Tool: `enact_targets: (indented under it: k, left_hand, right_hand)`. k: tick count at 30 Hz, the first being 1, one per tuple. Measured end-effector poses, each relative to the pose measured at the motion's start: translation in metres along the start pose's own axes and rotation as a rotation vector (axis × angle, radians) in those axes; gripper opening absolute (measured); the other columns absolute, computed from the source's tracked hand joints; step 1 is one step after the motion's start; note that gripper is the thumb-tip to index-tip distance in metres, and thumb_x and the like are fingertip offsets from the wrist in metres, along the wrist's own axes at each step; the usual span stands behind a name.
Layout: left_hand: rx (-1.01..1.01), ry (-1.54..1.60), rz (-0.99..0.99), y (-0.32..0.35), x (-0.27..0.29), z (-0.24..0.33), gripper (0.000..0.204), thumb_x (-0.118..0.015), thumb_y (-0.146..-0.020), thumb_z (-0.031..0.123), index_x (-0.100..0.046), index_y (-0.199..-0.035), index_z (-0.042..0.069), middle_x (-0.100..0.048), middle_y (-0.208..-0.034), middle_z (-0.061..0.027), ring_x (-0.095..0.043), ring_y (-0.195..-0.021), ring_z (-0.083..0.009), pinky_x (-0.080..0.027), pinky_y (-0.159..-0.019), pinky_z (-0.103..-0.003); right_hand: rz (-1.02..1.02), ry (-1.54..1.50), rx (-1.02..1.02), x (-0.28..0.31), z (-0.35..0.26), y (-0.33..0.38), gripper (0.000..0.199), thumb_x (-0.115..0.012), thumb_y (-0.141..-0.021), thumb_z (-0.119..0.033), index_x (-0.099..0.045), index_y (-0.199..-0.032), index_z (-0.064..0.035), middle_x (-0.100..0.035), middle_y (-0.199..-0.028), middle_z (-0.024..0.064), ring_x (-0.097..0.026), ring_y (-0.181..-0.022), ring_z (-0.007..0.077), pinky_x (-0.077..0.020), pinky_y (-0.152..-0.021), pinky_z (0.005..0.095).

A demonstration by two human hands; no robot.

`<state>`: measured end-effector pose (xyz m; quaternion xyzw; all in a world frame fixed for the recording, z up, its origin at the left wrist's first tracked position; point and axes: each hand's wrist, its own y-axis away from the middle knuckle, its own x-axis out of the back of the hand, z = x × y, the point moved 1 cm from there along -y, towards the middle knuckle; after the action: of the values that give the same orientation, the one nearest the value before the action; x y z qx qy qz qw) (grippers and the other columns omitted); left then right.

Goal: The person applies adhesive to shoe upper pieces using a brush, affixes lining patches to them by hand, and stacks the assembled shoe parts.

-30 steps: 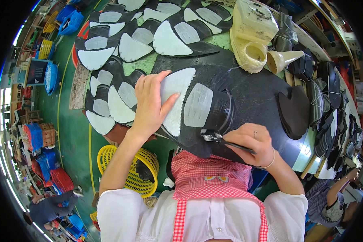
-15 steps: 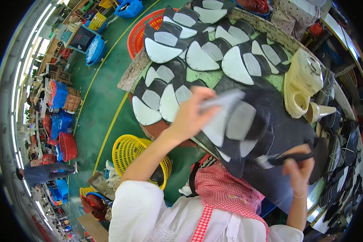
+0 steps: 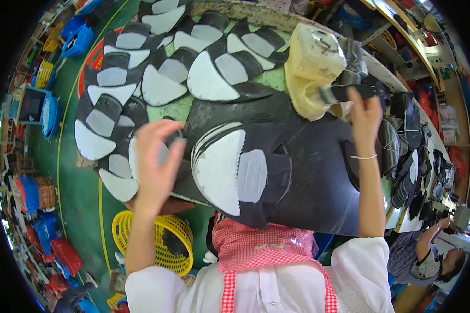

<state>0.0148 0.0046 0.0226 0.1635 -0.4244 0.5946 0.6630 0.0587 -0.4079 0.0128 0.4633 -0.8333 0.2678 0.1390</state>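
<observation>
My right hand [image 3: 366,117] grips a brush [image 3: 350,94] by its dark handle. The bristles are at the mouth of a yellowish plastic glue pot [image 3: 305,99]. My left hand [image 3: 156,151] is over the left side of the table, slightly blurred, with thumb and fingers apart. Beneath and beside it lie black shoe-shaped pieces with white and grey patches [image 3: 96,138], partly hidden by the hand. In front of me sits a stack of similar pieces, its top white half-moon patch [image 3: 219,169] zigzag-edged beside a grey patch [image 3: 253,176]. It rests on a black sheet [image 3: 318,177].
More patched pieces [image 3: 164,86] cover the far left of the table. Dark soles and strips [image 3: 404,172] crowd the right edge. A yellow basket [image 3: 185,240] stands below the table at left. Another person [image 3: 428,255] is at the lower right.
My left hand has moved away from the stack to the left, and the pale piece it held is no longer visible in it. The brush has gone from the stack to the pot. The view has shifted right.
</observation>
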Motion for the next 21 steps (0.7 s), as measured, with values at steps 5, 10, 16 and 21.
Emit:
enact_targets:
  k: [5,10,16,21]
  left_hand:
    - [-0.069,-0.116,-0.091,0.011,-0.034,0.046,0.049,-0.067,-0.083,0.023,-0.054,-0.128,0.007,-0.051,-0.121,-0.0129,-0.044,-0.116,-0.0318,-0.032,-0.102,-0.042]
    - [-0.068,-0.139,-0.056,0.017,-0.045,0.043,0.051,-0.067,-0.084,0.023,-0.053,-0.131,0.008,-0.05,-0.12,-0.0132,-0.045,-0.114,-0.0317,-0.032,-0.101,-0.042]
    - [-0.091,-0.143,-0.024,0.017,-0.047,0.042,0.05,-0.067,-0.084,0.026,-0.052,-0.13,0.01,-0.051,-0.116,-0.012,-0.046,-0.11,-0.0306,-0.032,-0.098,-0.043]
    - [-0.115,-0.166,-0.023,0.013,-0.046,0.037,0.048,-0.066,-0.085,0.026,-0.052,-0.128,0.011,-0.052,-0.114,-0.0112,-0.048,-0.109,-0.0301,-0.033,-0.097,-0.042]
  right_hand:
    - [-0.461,-0.354,-0.33,-0.011,-0.059,0.053,0.018,-0.071,-0.087,-0.019,-0.062,-0.087,-0.0035,-0.055,-0.062,-0.0033,-0.043,-0.047,0.0039,-0.0296,-0.043,0.0215]
    - [-0.322,-0.172,0.094,-0.054,-0.073,0.067,0.014,-0.069,-0.087,-0.012,-0.062,-0.088,-0.0006,-0.05,-0.055,0.0045,-0.045,-0.047,0.0078,-0.0355,-0.046,0.0258]
    - [-0.83,-0.228,0.742,-0.022,-0.084,0.127,0.022,-0.068,-0.074,-0.006,-0.064,-0.095,-0.0118,-0.066,-0.085,0.0031,-0.062,-0.065,0.0226,-0.0495,-0.056,0.0345]
    - [-0.831,-0.377,0.611,0.007,-0.08,0.125,0.016,-0.069,-0.078,-0.004,-0.066,-0.092,-0.0094,-0.068,-0.083,0.0046,-0.065,-0.064,0.0215,-0.051,-0.056,0.0319]
